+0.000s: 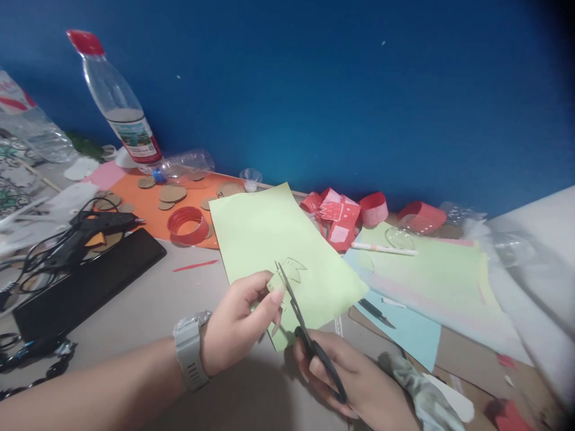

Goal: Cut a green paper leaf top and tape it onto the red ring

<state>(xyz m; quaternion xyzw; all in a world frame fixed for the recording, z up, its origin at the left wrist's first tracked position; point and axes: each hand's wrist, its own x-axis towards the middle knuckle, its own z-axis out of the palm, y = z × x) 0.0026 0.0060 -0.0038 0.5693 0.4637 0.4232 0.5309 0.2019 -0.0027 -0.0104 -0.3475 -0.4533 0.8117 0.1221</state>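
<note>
A pale green sheet of paper slants across the middle of the table, with a small pencilled shape drawn near its lower part. My left hand, a grey watch on its wrist, pinches a small green paper piece between thumb and fingers. My right hand has its fingers through the handles of black-handled scissors. The blades point up and away, slightly parted, right beside the small piece and over the sheet. Whether the piece is still joined to the sheet, I cannot tell.
A black glue gun with tangled cable lies left by a black slab. Behind are a red-capped bottle, a red ring and cardboard pieces on orange paper. Red paper loops, a white pen and blue paper lie right.
</note>
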